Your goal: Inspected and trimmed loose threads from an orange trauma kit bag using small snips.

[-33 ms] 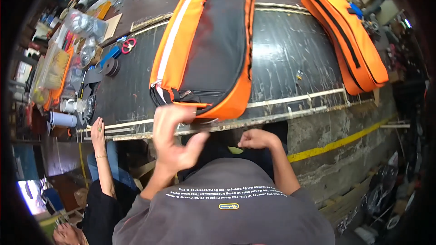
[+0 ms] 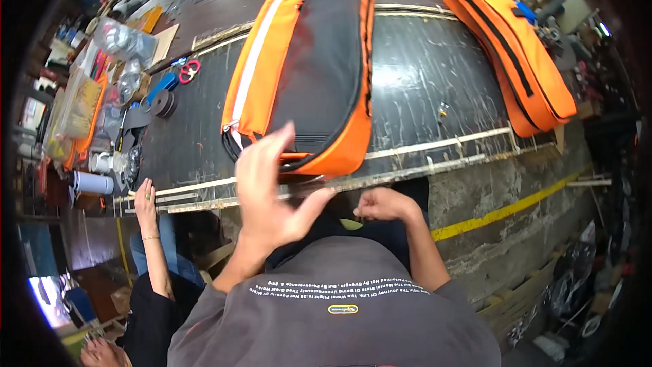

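Note:
My left hand [image 2: 268, 194] is raised in front of the table's near edge, fingers and thumb spread, with nothing in it. Its fingertips overlap the near end of an orange and black bag [image 2: 319, 75]; whether they touch it I cannot tell. This long bag lies on the table, with a white stripe and zips along it. My right hand [image 2: 384, 204] is lower, below the table edge and close to my body. Its fingers are curled together, and anything inside them is hidden. Beside it, a small yellow-green patch [image 2: 351, 224] shows against dark cloth.
A second orange bag [image 2: 519, 54] with a black zip lies at the right. Pink-handled scissors [image 2: 190, 72], a black roll [image 2: 164, 103] and plastic bags [image 2: 125, 41] are at the left. Another person's hand [image 2: 145, 198] rests on the table's left edge [image 2: 183, 197].
My left hand has moved slightly up and right, its fingers stretched further over the bag's near end. My right hand has hardly moved. The view has shifted a little.

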### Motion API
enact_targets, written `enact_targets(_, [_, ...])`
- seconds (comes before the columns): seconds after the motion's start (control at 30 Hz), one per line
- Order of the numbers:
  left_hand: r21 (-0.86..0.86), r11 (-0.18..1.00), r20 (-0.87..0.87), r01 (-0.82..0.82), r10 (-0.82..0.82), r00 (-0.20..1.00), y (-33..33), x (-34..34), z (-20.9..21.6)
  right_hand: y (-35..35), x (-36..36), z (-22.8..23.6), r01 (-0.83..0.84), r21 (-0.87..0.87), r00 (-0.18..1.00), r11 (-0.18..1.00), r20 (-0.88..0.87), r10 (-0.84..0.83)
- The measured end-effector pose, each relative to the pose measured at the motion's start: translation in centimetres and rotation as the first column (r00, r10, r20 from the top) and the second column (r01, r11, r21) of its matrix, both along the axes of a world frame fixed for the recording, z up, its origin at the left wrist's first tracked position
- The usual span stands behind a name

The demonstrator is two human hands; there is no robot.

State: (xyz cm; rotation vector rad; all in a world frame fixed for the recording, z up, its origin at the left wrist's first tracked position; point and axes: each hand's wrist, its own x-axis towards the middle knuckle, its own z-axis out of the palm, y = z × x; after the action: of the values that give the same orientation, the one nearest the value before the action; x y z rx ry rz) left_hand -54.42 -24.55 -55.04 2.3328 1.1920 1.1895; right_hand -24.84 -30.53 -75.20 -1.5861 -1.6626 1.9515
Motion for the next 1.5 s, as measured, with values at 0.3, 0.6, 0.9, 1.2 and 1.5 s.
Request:
enact_targets(0.3, [-0.018,0.927,0.368,0.374,-0.341,0.865,6.2,7.1,4.0,-0.2,-2.5,6.9,0.714,0.411,0.700,0.567,-0.407,-0.586])
enact_targets(0.6, [0.140,0.889,0.974,0.435,-0.203,0.101,6.2,-3.8,2.0,0.8,6.2,11.8,0.373,0.675,0.445,0.637,0.472,-0.761])
enact_targets(0.9, [0.081,0.757,0.986,0.648,-0.155,0.058,3.7,-9.4,0.1,3.4,4.5,13.1,0.229,0.878,0.657,0.420,0.179,-0.732])
enact_targets(1.2, [-0.261,0.785,0.949,0.562,0.102,0.299,1.3,-3.2,-3.6,20.8,19.0,17.0,0.017,0.867,0.542,0.498,0.410,-0.734])
enact_targets(1.5, [-0.331,0.728,0.829,0.601,-0.080,0.554,0.0,5.5,-0.5,15.1,28.3,0.2,0.434,0.835,0.459,0.338,0.118,-0.880])
